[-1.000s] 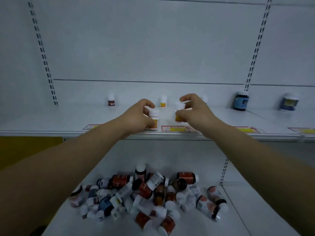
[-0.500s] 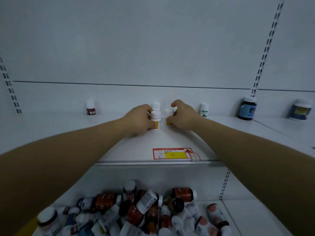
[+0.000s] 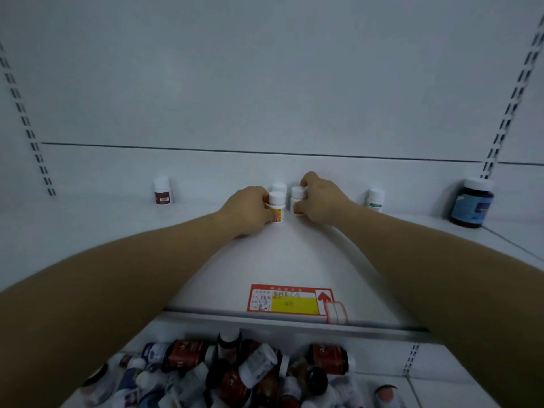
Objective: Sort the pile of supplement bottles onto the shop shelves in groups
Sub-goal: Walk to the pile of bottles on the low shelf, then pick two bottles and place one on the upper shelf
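Both my hands reach deep onto the upper white shelf (image 3: 206,260). My left hand (image 3: 250,209) grips a small white bottle with an orange label (image 3: 277,206), standing upright on the shelf. My right hand (image 3: 322,201) grips a matching white bottle (image 3: 296,200) beside it. A third white-capped bottle (image 3: 279,187) stands just behind them against the back wall. The pile of mixed supplement bottles (image 3: 235,375) lies on the lower shelf, below the upper shelf's front edge.
On the upper shelf stand a white bottle with a dark red label (image 3: 162,192) at the left, a white bottle with a green label (image 3: 376,199) to the right, and a big dark jar with a blue label (image 3: 472,203) at the far right. A red-yellow price tag (image 3: 291,300) lies at the front edge.
Both hands moved farther back on the shelf with their bottles, which now stand in front of the third one. The view tilted down and closer.
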Motion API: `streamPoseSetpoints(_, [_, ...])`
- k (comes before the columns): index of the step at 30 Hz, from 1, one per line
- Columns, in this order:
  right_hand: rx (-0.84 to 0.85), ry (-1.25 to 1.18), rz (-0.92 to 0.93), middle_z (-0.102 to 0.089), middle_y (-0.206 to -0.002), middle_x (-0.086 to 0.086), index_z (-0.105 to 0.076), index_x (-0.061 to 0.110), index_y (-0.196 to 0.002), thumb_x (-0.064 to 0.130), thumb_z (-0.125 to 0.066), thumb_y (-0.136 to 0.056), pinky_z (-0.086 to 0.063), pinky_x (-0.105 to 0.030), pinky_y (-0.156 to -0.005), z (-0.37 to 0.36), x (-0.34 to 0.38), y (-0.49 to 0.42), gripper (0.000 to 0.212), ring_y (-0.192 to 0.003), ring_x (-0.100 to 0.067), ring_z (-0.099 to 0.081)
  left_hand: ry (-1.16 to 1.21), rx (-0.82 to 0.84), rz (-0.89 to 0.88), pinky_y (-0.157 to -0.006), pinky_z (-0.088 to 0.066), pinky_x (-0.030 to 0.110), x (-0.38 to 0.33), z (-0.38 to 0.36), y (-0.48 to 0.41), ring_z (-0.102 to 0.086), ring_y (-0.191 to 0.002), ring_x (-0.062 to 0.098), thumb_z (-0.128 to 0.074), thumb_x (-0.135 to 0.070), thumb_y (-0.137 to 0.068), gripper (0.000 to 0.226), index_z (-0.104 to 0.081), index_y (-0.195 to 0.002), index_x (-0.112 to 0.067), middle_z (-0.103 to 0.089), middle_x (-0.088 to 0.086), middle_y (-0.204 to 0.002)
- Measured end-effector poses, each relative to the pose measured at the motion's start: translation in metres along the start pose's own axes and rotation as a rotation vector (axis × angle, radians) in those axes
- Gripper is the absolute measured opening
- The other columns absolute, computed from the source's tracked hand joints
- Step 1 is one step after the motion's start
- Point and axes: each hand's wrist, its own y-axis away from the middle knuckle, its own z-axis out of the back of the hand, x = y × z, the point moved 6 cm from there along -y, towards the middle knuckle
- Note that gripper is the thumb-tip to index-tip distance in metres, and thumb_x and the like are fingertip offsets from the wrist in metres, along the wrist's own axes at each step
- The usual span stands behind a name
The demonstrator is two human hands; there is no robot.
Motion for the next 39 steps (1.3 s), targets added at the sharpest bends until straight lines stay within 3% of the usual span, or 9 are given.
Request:
streamPoseSetpoints(8, [0.024,0.077,0.035,-0.056,-0.117,-0.017,-0.039,0.01,-0.123,0.033,-0.061,-0.089,-0.035,-0.03,-0.075,-0.008,-0.002,-0.003,0.047,-0.105,-0.033,-0.055,-0.187,0.045,0.039,-0.084,-0.041,0.031,-0.007,-0.003,-0.003,-0.055,-0.105,0.026,-0.058,-0.039,-0.09,0.04,-0.055,-0.118,-0.011,-0.06,0.01,-0.118])
streamPoseSetpoints(12, [0.03,0.12,0.066,-0.052,-0.124,-0.017,-0.033,0.011,-0.134,0.034,-0.062,-0.089,-0.041,-0.036,-0.085,-0.003,-0.002,0.003,0.058,-0.111,-0.034,-0.053,-0.249,0.09,0.12,-0.092,-0.04,0.032,-0.001,0.004,0.007,-0.052,-0.115,0.026,-0.054,-0.05,-0.09,0.057,-0.046,-0.131,-0.011,-0.054,0.01,-0.13])
streamPoseSetpoints(17, [0.029,0.19,0.156,-0.042,-0.137,-0.016,-0.032,0.013,-0.142,0.037,-0.061,-0.089,-0.038,-0.039,-0.098,0.019,0.017,0.015,0.065,-0.124,-0.034,-0.043,-0.285,0.111,0.156,-0.099,-0.034,0.029,0.005,0.031,0.041,-0.044,-0.127,0.023,-0.053,-0.05,-0.091,0.061,-0.04,-0.14,-0.017,-0.045,0.005,-0.143])
streamPoseSetpoints(22, [0.098,0.219,0.23,-0.039,-0.143,-0.013,-0.03,0.017,-0.147,0.046,-0.053,-0.093,-0.037,-0.036,-0.1,0.022,0.061,0.047,0.066,-0.129,-0.031,-0.041,-0.242,0.074,0.163,-0.1,-0.034,0.03,0.012,0.059,0.101,-0.045,-0.127,0.021,-0.053,-0.053,-0.089,0.058,-0.043,-0.138,-0.024,-0.042,0.0,-0.145])
streamPoseSetpoints(33, [0.024,0.13,0.348,-0.04,-0.147,-0.008,-0.035,0.021,-0.144,0.05,-0.05,-0.093,-0.033,-0.037,-0.105,0.008,0.194,0.174,0.061,-0.132,-0.027,-0.039,-0.24,0.128,0.014,-0.098,-0.033,0.028,0.04,0.107,0.269,-0.044,-0.128,0.018,-0.053,-0.052,-0.089,0.057,-0.041,-0.139,-0.027,-0.04,-0.002,-0.147])
streamPoseSetpoints(39, [0.041,0.185,0.424,-0.04,-0.145,-0.008,-0.035,0.019,-0.145,0.044,-0.051,-0.094,-0.032,-0.035,-0.107,-0.016,0.225,0.263,0.059,-0.133,-0.025,-0.036,-0.3,0.331,0.022,-0.1,-0.037,0.031,0.076,0.081,0.34,-0.044,-0.126,0.022,-0.052,-0.052,-0.091,0.06,-0.035,-0.143,-0.026,-0.04,0.002,-0.146])
